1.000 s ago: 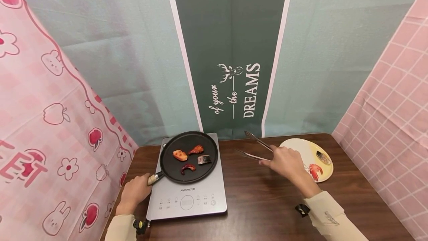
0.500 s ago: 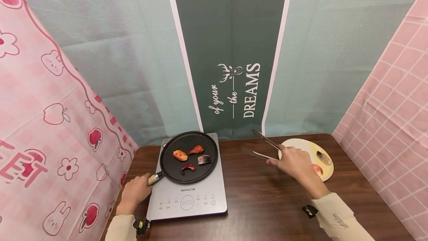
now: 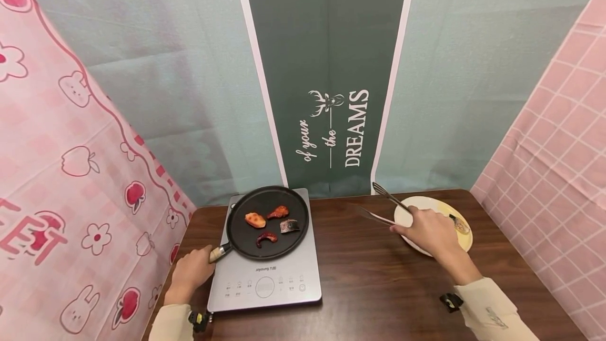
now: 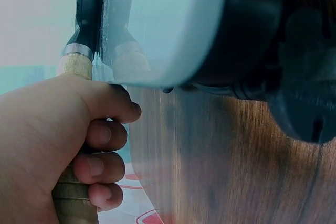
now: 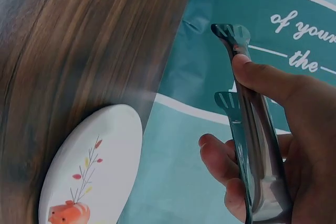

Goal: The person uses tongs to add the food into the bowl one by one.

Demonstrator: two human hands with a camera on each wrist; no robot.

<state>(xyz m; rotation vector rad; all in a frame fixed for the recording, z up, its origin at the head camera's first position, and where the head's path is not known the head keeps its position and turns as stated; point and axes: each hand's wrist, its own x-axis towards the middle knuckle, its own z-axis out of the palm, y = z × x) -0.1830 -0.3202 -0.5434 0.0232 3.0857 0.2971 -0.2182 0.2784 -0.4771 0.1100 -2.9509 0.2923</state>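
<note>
In the head view, my left hand grips the wooden handle of a black frying pan. Its curled fingers show round that handle in the left wrist view. On the pan lie a chicken drumstick, an orange slice-like piece, a dark-skinned fish piece and a dark red curled piece. My right hand holds metal tongs, arms spread and nothing between the tips. It overlaps the plate, where a grey-brown piece is partly hidden behind the hand.
Beneath the pan is a silver induction cooker on the brown wooden table. A green cloth hangs behind the table, with pink cloths at left and right. The plate bears a printed animal and twig, seen in the right wrist view.
My right hand has carried the tongs rightward, from beside the plate to over it, covering more of its surface. The left hand, pan and food pieces stay in place.
</note>
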